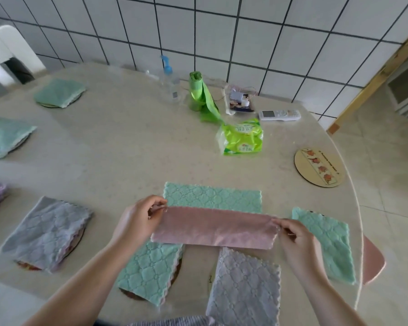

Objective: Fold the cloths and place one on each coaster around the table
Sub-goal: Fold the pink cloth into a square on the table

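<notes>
Two hands, left hand [137,220] and right hand [297,238], are seen above the surface [127,147]; a pink cloth [214,228] is stretched between their fingers, each end pinched. A green cloth [212,196] lies just beyond the fingers, a bare coaster [319,167] farther right.

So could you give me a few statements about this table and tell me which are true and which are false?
1. Both hands hold the pink cloth, the left hand at one end and the right hand at the other. True.
2. The round coaster at the right already has a cloth on it. False: it is bare.
3. A remote control lies near the far edge of the table. True.
4. The pink cloth is crumpled into a ball. False: it is stretched out as a long strip.
5. The tissue pack is red. False: it is green.
</notes>
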### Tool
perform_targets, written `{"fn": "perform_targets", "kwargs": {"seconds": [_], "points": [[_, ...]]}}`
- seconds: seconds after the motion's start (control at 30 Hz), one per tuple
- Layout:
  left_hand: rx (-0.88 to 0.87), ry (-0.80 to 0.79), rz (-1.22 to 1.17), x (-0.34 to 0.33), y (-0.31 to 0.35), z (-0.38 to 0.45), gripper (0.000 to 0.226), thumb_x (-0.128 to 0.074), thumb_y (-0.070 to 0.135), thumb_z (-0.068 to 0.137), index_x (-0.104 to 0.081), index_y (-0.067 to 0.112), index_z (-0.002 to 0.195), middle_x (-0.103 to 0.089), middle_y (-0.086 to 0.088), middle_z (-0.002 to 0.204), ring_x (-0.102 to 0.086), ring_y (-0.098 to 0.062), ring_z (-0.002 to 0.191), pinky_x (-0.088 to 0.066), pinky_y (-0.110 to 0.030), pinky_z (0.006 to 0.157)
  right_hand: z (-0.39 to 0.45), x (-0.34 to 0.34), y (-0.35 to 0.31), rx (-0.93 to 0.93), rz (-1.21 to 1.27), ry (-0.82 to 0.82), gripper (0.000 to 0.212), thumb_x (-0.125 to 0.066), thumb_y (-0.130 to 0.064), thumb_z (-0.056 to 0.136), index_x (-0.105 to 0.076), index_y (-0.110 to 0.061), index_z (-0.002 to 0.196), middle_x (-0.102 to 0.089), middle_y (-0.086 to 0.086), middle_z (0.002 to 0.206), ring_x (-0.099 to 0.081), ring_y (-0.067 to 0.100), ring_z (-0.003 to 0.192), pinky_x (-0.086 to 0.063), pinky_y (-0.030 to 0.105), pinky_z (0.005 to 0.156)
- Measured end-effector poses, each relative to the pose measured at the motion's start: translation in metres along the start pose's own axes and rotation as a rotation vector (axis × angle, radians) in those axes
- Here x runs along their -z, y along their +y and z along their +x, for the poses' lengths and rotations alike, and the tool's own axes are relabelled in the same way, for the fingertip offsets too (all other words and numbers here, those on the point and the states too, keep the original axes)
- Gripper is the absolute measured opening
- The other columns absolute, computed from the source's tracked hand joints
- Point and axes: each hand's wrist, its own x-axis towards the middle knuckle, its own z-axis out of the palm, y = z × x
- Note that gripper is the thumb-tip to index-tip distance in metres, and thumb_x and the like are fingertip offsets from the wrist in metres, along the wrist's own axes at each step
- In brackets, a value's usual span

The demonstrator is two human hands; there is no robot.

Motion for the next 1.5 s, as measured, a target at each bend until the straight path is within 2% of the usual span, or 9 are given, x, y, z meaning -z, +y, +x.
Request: {"fn": "perform_targets", "kwargs": {"seconds": [0.3, 0.57, 0.73, 0.93, 1.07, 1.17, 1.27, 1.43, 1.5], "points": [[0.103, -0.031, -0.014, -0.024, -0.010, 0.071, 0.018, -0.064, 0.018, 0.084, -0.067, 0.023, 0.101, -0.069, 0.007, 0.097, -0.063, -0.010, 0.085, -0.048, -0.026, 0.075, 0.070, -0.023, 0.008, -0.104, -0.095, -0.081, 0.022, -0.057, -0.012, 0.089, -0.069, -0.028, 0.098, -0.064, -0.018, 0.099, -0.059, -0.004, 0.079, -0.042, 0.010, 0.059], [0.200, -0.077, -0.005, -0.046, -0.024, 0.101, 0.015, -0.062, 0.021, 0.085, -0.066, 0.028, 0.097, -0.068, 0.008, 0.092, -0.061, -0.012, 0.078, -0.044, -0.024, 0.067, 0.104, -0.036, 0.022, -0.118, -0.233, -0.181, 0.025, -0.054, -0.013, 0.089, -0.069, -0.030, 0.100, -0.060, -0.018, 0.099, -0.055, 0.001, 0.077, -0.037, 0.007, 0.054], [0.213, -0.096, 0.013, -0.049, -0.027, 0.110, 0.014, -0.063, 0.022, 0.085, -0.066, 0.026, 0.098, -0.066, 0.007, 0.092, -0.061, -0.013, 0.080, -0.042, -0.024, 0.067, 0.115, -0.042, 0.026, -0.086, -0.222, -0.207, 0.026, -0.056, -0.008, 0.087, -0.070, -0.024, 0.102, -0.065, -0.010, 0.107, -0.054, 0.002, 0.087, -0.038, 0.003, 0.065], [0.231, -0.079, 0.032, -0.052, -0.025, 0.112, 0.019, -0.064, 0.024, 0.085, -0.064, 0.023, 0.104, -0.064, 0.005, 0.101, -0.061, -0.015, 0.083, -0.046, -0.028, 0.069, 0.119, -0.046, 0.028, -0.077, -0.247, -0.226, 0.029, -0.056, -0.007, 0.086, -0.068, -0.021, 0.108, -0.060, -0.003, 0.120, -0.056, 0.005, 0.088, -0.038, 0.015, 0.074], [-0.163, 0.045, 0.255, -0.060, -0.013, 0.101, 0.023, -0.065, 0.010, 0.080, -0.066, 0.015, 0.103, -0.062, -0.003, 0.108, -0.055, -0.024, 0.103, -0.046, -0.040, 0.084, 0.103, -0.056, 0.020, 0.041, -0.370, -0.232, 0.036, -0.056, -0.009, 0.085, -0.062, -0.024, 0.118, -0.048, -0.004, 0.131, -0.049, 0.016, 0.114, -0.041, 0.026, 0.091], [-0.396, -0.163, 0.326, -0.084, 0.007, 0.081, 0.030, -0.059, 0.014, 0.084, -0.063, 0.018, 0.113, -0.060, -0.001, 0.122, -0.049, -0.022, 0.121, -0.041, -0.049, 0.101, 0.087, -0.079, 0.003, 0.243, -0.442, -0.359, 0.039, -0.052, -0.015, 0.087, -0.056, -0.023, 0.125, -0.042, -0.003, 0.141, -0.034, 0.018, 0.132, -0.029, 0.041, 0.112], [-0.376, -0.299, 0.482, -0.112, 0.014, 0.060, 0.050, -0.044, 0.032, 0.090, -0.044, 0.015, 0.136, -0.040, -0.005, 0.145, -0.029, -0.023, 0.138, -0.013, -0.042, 0.115, 0.076, -0.108, -0.004, 0.364, -0.549, -0.462, 0.050, -0.034, -0.031, 0.088, -0.046, -0.019, 0.135, -0.033, 0.007, 0.150, -0.026, 0.026, 0.139, -0.019, 0.047, 0.115], [-0.385, -0.296, 0.652, -0.118, -0.001, 0.057, 0.068, -0.034, 0.054, 0.085, -0.037, 0.013, 0.140, -0.040, -0.014, 0.144, -0.034, -0.032, 0.135, -0.013, -0.047, 0.110, 0.070, -0.123, 0.019, 0.469, -0.761, -0.463, 0.059, -0.030, -0.048, 0.090, -0.034, -0.021, 0.142, -0.031, 0.010, 0.150, -0.028, 0.026, 0.139, -0.013, 0.049, 0.112], [-0.386, -0.330, 0.714, -0.113, -0.010, 0.061, 0.075, -0.028, 0.062, 0.086, -0.023, 0.016, 0.145, -0.029, -0.015, 0.150, -0.025, -0.032, 0.139, -0.007, -0.047, 0.111, 0.071, -0.115, 0.031, 0.510, -0.814, -0.454, 0.062, -0.032, -0.053, 0.090, -0.027, -0.023, 0.144, -0.028, 0.010, 0.152, -0.026, 0.026, 0.140, -0.012, 0.050, 0.114]]}}
